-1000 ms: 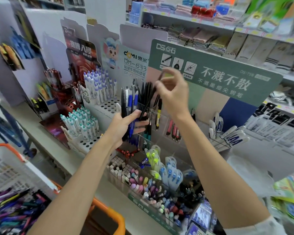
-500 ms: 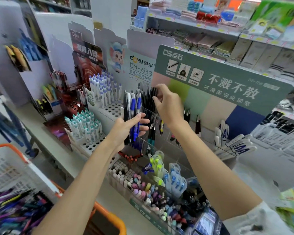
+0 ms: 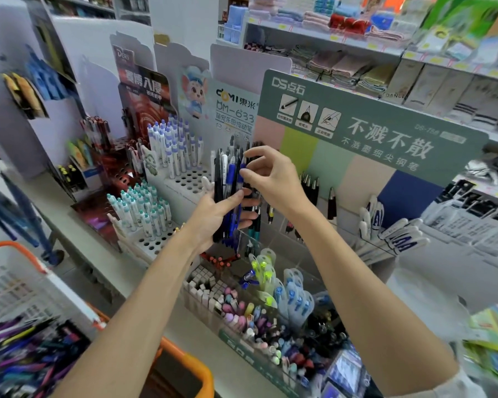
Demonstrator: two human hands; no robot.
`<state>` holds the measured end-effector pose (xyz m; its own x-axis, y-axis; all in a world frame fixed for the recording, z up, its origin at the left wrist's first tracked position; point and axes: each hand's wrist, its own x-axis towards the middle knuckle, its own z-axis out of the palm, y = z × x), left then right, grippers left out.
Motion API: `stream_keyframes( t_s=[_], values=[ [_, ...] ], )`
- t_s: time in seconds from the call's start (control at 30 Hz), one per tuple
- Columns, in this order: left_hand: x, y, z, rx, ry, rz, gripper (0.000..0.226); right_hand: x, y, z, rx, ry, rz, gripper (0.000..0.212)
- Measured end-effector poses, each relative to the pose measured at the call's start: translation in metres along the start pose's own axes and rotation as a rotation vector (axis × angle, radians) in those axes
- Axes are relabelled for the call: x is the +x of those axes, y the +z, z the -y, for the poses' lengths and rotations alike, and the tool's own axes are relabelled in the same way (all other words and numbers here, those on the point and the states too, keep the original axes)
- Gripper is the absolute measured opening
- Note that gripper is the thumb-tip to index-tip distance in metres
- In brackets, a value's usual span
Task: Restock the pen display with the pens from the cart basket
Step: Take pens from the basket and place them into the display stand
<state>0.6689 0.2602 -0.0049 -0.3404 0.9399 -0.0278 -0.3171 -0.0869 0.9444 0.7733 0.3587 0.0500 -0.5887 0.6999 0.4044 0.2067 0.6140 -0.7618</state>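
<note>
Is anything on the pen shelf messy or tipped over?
Mostly tidy. One small blue item lies tipped sideways in the clear tray, while the carded packs beside it stand upright. On the right, the white-and-blue packs splay outward instead of standing straight.

- We see folded towels [image 3: 342,23] in pink, red and blue stacked on the top shelf [image 3: 322,38] at the back.
- Beneath them we find more folded cloths [image 3: 337,67] in muted colours, and to their right a row of pale boxes [image 3: 431,84].
- We spot a cartoon mouse card [image 3: 194,87] standing upright, with a red poster [image 3: 144,93] just to its left.
- Low in front we make out small white erasers [image 3: 204,282] packed in rows, with pastel ones [image 3: 236,314] beside them.
- Blister packs [image 3: 293,294] stand upright behind those; we cannot tell their contents.
</note>
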Motion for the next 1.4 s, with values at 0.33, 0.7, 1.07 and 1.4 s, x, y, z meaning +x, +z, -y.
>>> stream_keyframes(
  t_s=[0.33, 0.7, 1.07, 1.4],
  values=[
    [-0.002, -0.037, -0.001, 0.034, 0.020, -0.231, 0.018, 0.010, -0.005, -0.003, 0.186, 0.008, -0.357, 0.026],
    [-0.010, -0.042, 0.004, -0.006, 0.043, -0.265, 0.018, -0.028, 0.052, -0.044, -0.264, -0.111, -0.063, 0.018],
    [-0.013, -0.035, 0.011, -0.043, 0.034, -0.193, 0.017, -0.023, 0.033, -0.029, -0.163, -0.018, -0.189, 0.027],
    [-0.002, -0.011, 0.011, -0.054, 0.034, -0.085, 0.022, -0.013, 0.012, -0.004, 0.126, -0.068, -0.339, 0.029]
  ],
)
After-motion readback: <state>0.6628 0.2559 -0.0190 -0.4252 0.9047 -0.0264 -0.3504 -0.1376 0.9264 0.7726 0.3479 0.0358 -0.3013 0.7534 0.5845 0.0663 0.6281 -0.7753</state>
